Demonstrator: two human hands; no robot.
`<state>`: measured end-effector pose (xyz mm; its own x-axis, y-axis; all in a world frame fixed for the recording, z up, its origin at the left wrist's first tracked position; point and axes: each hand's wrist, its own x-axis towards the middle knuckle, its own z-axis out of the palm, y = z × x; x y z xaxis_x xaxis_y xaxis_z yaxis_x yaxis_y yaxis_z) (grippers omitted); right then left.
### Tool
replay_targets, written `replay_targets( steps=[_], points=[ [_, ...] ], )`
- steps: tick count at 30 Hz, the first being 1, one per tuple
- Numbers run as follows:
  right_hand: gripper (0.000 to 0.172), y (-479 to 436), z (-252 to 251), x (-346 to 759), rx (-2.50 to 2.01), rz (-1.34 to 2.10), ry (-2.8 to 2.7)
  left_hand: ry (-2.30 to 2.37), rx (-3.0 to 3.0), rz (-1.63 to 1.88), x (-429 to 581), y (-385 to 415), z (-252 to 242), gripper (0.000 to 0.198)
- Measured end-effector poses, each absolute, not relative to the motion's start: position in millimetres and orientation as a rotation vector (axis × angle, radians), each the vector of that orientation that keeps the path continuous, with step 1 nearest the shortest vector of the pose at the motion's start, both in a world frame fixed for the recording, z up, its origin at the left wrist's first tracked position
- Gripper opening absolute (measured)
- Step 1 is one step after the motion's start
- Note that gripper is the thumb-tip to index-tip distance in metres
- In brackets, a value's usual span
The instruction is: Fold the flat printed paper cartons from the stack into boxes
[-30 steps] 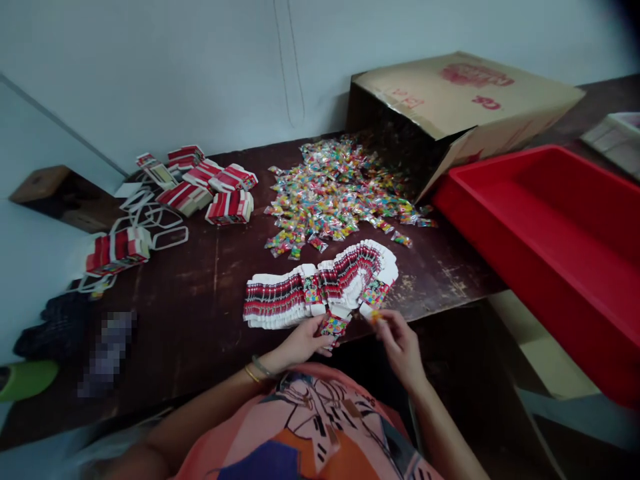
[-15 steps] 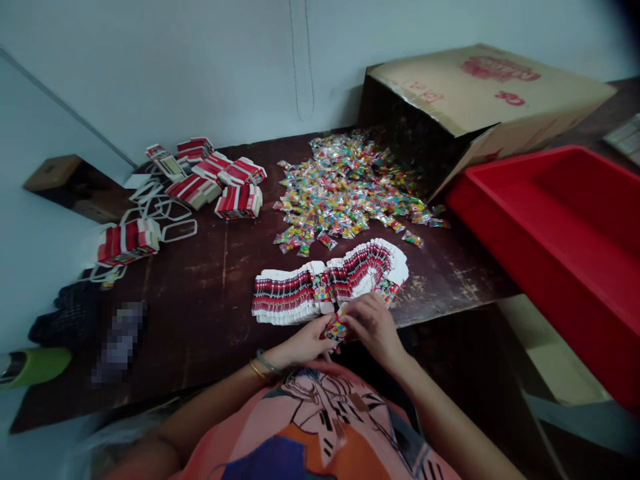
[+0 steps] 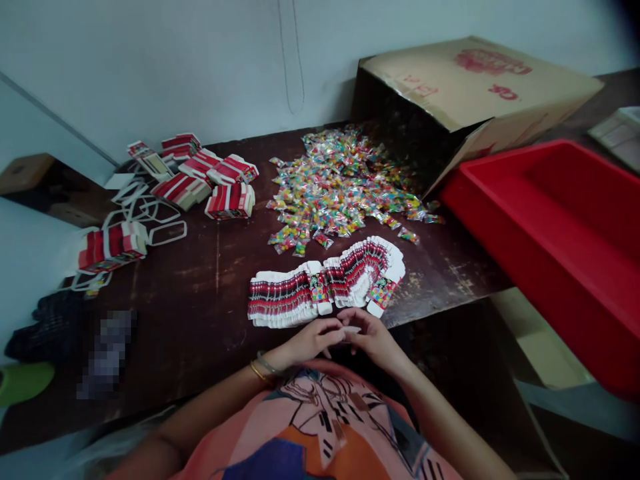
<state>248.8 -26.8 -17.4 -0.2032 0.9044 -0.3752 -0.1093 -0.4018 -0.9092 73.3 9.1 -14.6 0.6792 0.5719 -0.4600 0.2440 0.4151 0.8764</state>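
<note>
Close to my body at the table's front edge, my left hand (image 3: 316, 339) and my right hand (image 3: 373, 339) meet with fingertips together. Between them is a small carton (image 3: 351, 329), of which only a white part shows; the fingers cover the rest. Just beyond my hands lies a long overlapping row of flat red and white cartons (image 3: 280, 297), curving round at its right end. One carton with a colourful printed face (image 3: 383, 292) lies at that end, close to my right hand. Farther back spreads a heap of small clear candy packets (image 3: 330, 190).
An open cardboard box (image 3: 480, 80) lies behind the heap at right. Beside it a red plastic tray (image 3: 530, 220) juts over the table edge. Bundles of red and white cartons (image 3: 230, 200) and loose white bands (image 3: 167, 232) are at back left, a dark cloth (image 3: 47, 323) at far left.
The small carton has turned between my hands: its printed red face showed before, now a white part does. My right hand has lowered slightly. The view has shifted a little to the right.
</note>
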Motion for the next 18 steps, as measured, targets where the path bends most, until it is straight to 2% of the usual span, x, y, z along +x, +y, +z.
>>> replay_targets(
  steps=[3, 7, 10, 14, 18],
  points=[
    [0.015, -26.1, -14.4, 253.4, -1.282, 1.434, -1.411, 0.838, 1.208, 0.240, 72.7, 13.4, -12.4, 0.028],
    [0.030, -28.2, -6.1, 255.5, -1.197, 1.196, -1.629, 0.902, 0.929, 0.358, 73.4, 17.4, -13.1, 0.027],
    [0.025, -26.4, 1.1, 254.6, -1.280, 1.152, -1.518, 0.804, 0.837, 0.383, 71.9, 17.3, -11.2, 0.028],
    [0.016, -19.8, 5.5, 255.7, -1.304, 1.294, -1.308, 0.686, 0.913, 0.339, 69.1, 14.3, -8.5, 0.037],
    [0.020, -21.9, 0.6, 255.9, -1.312, 1.207, -1.413, 0.726, 0.841, 0.319, 70.3, 8.3, -11.4, 0.044]
  ],
)
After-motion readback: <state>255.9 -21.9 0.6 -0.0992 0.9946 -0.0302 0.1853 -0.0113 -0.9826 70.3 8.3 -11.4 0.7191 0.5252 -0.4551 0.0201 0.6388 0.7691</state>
